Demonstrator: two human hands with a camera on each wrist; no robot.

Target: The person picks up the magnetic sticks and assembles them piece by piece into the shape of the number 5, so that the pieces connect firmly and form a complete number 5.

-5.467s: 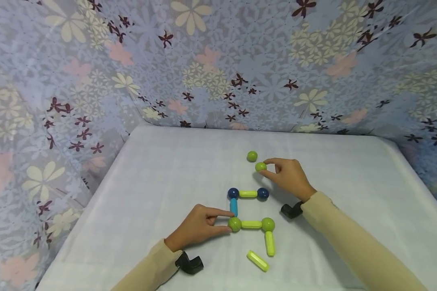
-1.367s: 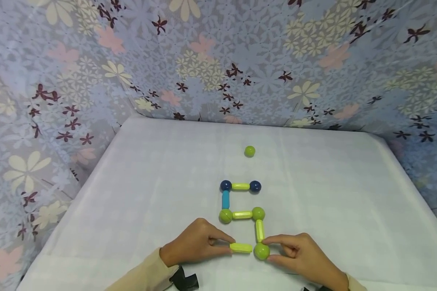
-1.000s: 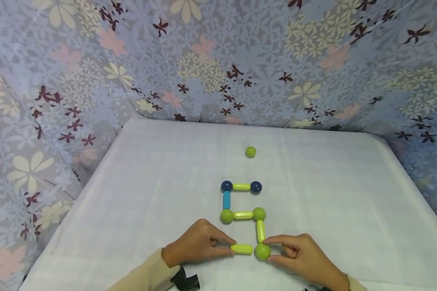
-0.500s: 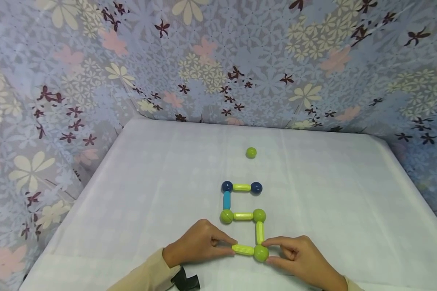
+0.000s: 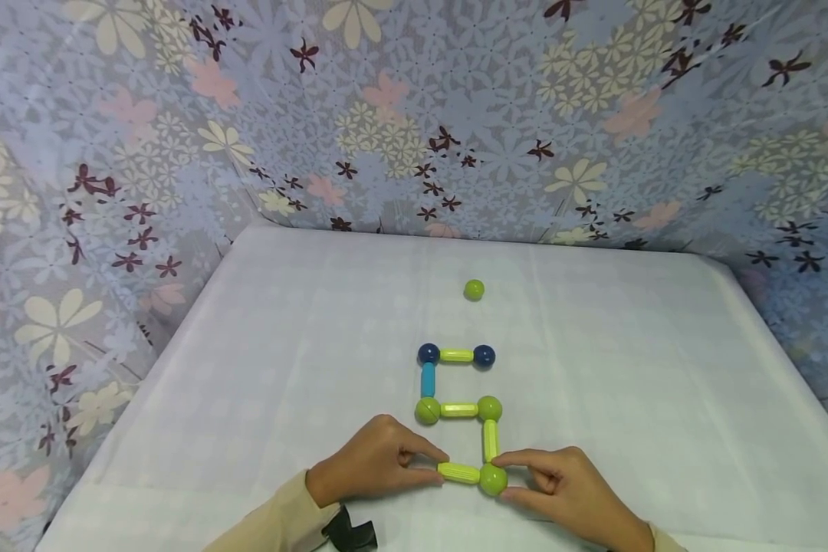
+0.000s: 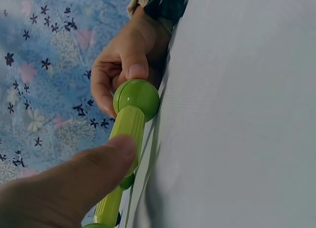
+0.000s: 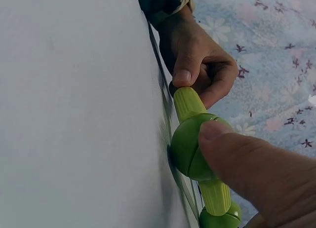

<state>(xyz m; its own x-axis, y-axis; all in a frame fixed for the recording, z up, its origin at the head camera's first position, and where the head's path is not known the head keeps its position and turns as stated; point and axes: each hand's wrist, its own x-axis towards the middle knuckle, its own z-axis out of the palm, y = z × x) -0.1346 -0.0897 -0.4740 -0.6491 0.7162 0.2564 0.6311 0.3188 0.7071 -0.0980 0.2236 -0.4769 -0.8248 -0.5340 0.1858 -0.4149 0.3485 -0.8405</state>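
Note:
On the white-covered table lies a chain of toy balls and rods. My left hand (image 5: pixel 379 462) pinches the left end of a yellow-green rod (image 5: pixel 461 473) between thumb and finger. That rod's right end touches a green ball (image 5: pixel 493 480), which my right hand (image 5: pixel 566 489) pinches from the right. A second yellow-green rod (image 5: pixel 491 441) runs from this ball up to another green ball (image 5: pixel 490 409). Beyond it the chain goes on through a rod (image 5: pixel 459 410), a seamed green ball (image 5: pixel 428 411), a blue rod (image 5: pixel 428 380) and a dark blue ball (image 5: pixel 428 353).
A rod (image 5: pixel 457 356) joins the far dark blue ball to another dark blue ball (image 5: pixel 484 356). One loose green ball (image 5: pixel 474 290) lies toward the back of the white cloth (image 5: pixel 303 322). Flowered fabric (image 5: pixel 386 115) rises behind and at both sides.
Earlier my right hand carried a green ball from the back to the chain's near rod. My left hand took the loose rod, whose gap to that ball has since closed.

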